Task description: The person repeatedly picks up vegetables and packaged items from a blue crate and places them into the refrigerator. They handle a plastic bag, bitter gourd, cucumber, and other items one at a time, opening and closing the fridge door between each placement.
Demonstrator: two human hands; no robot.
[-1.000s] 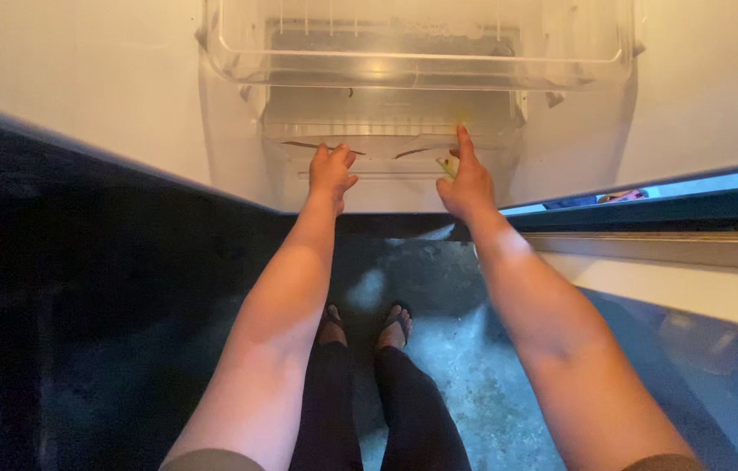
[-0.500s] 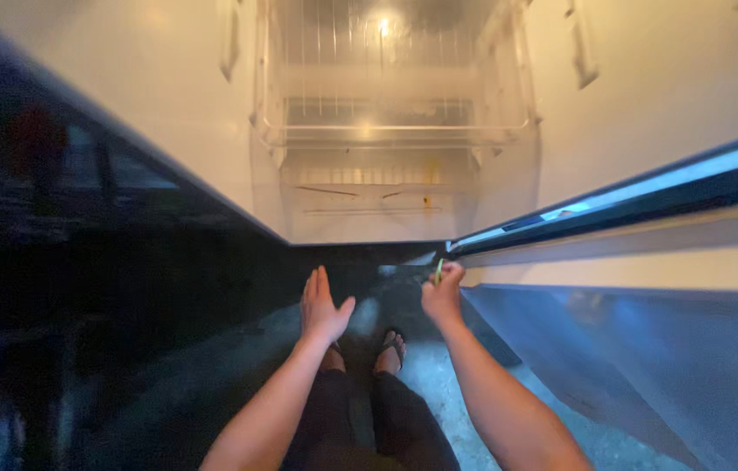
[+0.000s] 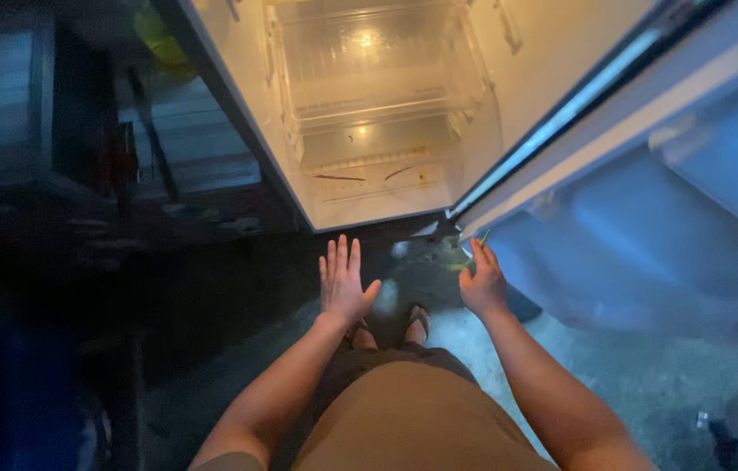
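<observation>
My left hand (image 3: pixel 343 283) hovers open with spread fingers in front of the open fridge, touching nothing. My right hand (image 3: pixel 482 286) is curled near the lower corner of the fridge door (image 3: pixel 648 218), with a thin green scrap (image 3: pixel 483 237) sticking up from its fingers. The fridge's white bottom floor (image 3: pixel 369 196) is lit and carries a few thin brown scraps (image 3: pixel 341 178). A clear empty drawer (image 3: pixel 377 78) sits above that floor.
My feet (image 3: pixel 391 327) stand on a grey mottled floor (image 3: pixel 665 384) just before the fridge. The open door blocks the right side. Dark furniture and shelves (image 3: pixel 168 148) fill the left.
Both hands have pulled back out of the fridge's bottom compartment toward my body. The view has backed away and tilted, so more of the door and the dark room shows.
</observation>
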